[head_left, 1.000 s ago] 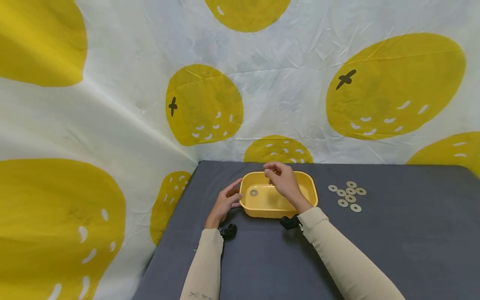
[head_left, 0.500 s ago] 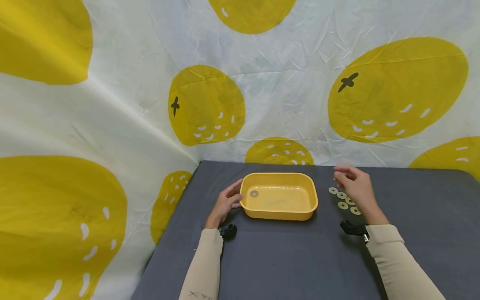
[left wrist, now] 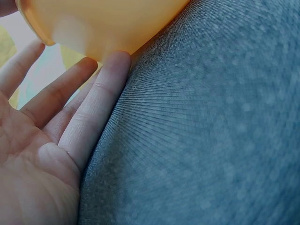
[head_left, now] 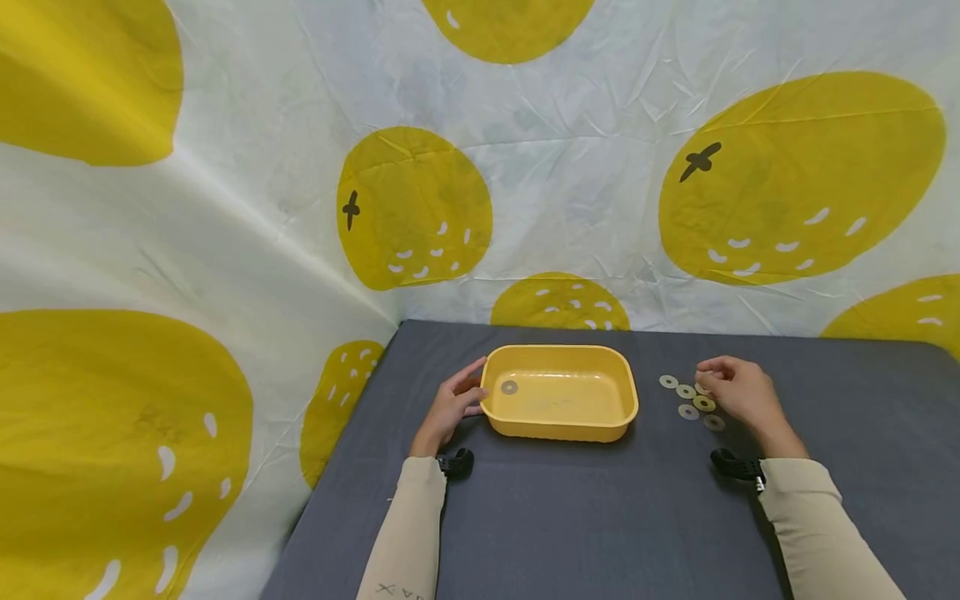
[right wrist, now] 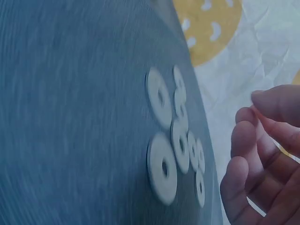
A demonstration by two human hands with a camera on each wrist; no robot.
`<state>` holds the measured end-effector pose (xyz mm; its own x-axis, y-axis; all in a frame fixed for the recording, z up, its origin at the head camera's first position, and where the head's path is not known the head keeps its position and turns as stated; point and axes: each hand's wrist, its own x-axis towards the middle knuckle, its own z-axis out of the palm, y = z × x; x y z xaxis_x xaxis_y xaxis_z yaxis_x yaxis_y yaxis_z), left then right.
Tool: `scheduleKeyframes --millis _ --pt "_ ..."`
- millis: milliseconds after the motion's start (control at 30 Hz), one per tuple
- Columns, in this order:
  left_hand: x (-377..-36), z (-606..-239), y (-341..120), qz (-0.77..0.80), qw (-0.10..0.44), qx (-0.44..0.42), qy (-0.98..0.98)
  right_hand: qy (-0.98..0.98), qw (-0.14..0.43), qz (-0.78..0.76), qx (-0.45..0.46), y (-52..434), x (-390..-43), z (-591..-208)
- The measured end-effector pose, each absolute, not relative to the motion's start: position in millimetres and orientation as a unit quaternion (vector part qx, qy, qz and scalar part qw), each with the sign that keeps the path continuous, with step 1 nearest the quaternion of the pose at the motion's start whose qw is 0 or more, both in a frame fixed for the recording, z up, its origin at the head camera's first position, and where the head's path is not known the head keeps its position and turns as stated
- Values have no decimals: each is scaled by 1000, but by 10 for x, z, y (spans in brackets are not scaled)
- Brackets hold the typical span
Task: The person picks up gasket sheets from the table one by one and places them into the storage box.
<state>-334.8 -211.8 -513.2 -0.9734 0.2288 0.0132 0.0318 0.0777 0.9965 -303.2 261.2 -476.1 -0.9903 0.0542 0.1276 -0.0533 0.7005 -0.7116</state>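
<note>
In the head view a yellow plastic tray [head_left: 558,430] stands on the table, with one flat washer [head_left: 509,387] lying inside near its left end. My left hand [head_left: 450,404] rests at that end; the left wrist view shows its fairly straight fingers [left wrist: 86,115] touching the outer wall. To the right of the tray lies a loose group of flat washers [head_left: 668,382]. Over their right side is my right hand [head_left: 738,392], covering some of them. The right wrist view shows its thumb and fingers loosely bent beside the washers [right wrist: 161,168], with no washer visible between them.
A dark grey cloth covers the table [head_left: 555,525]. A white curtain [head_left: 570,192] with yellow fruit prints hangs behind and to the left. Black wrist straps [head_left: 735,464] sit at the cuffs of the beige sleeves [head_left: 817,517].
My right hand has moved from above the tray rightward to the washers, then slightly farther right and lower. The left hand stays at the tray's end, and the tray's washer has not moved.
</note>
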Motion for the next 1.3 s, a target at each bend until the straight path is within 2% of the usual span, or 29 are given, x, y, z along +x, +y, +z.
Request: scheduleKeyframes --millis 133,333,633,867,1300 --pt "-3349 -5123 -2111 673 71 87 731 -939 59 339 20 2732 -3032 -4796" --pt "-3352 -5129 -2112 675 73 84 730 -954 3 295 52 2866 -3034 -4859" --pt "-3356 -5132 -2113 673 73 86 731 -948 -37 312 53 2884 -3040 -4891" --pt "-3340 -5083 -2106 671 85 83 732 -944 -46 323 53 2864 -3026 -4877" --pt "-3354 -5118 -2104 671 70 83 734 -949 -34 305 67 2810 -3020 -4841"
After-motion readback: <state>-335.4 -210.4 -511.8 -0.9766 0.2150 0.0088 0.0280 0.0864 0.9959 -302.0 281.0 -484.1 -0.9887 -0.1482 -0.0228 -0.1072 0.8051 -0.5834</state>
